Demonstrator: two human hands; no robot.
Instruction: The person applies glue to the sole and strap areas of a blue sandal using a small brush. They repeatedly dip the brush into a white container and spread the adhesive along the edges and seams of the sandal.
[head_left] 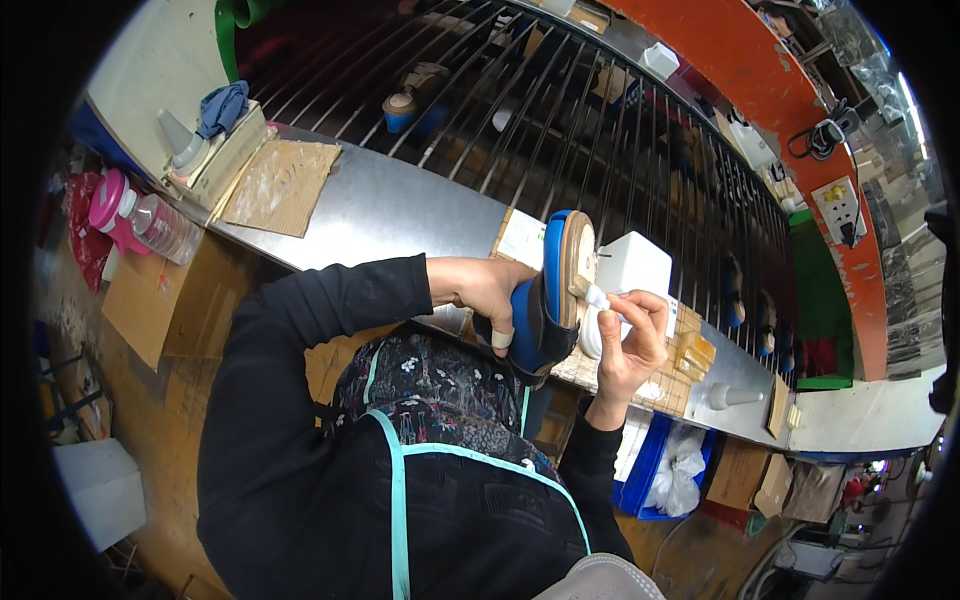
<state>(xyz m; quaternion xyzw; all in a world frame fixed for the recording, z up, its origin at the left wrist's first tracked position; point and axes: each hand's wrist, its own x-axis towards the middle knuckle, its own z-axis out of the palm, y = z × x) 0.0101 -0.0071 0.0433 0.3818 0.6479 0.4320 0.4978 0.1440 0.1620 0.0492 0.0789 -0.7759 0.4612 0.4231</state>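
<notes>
My left hand [487,294] is closed around a blue and black shoe upper [550,255], which it holds up off the bench with the pale, tan-edged underside facing right. In my right hand [634,345] is a small brush [594,296] with a white handle, pinched between the fingers. The brush's bristles touch the underside near its edge. Behind the right hand stands a white container [634,262], partly hidden by the hand and the shoe. A yellowish block [694,356] lies on the bench right of that hand.
A metal bench [390,205] runs along a rack of metal rods [520,130], with more shoe pieces beyond. Cardboard [283,187] and a clear bottle [165,228] are at left. A white cone [735,397] lies at right, above a blue bin [640,485] holding plastic bags.
</notes>
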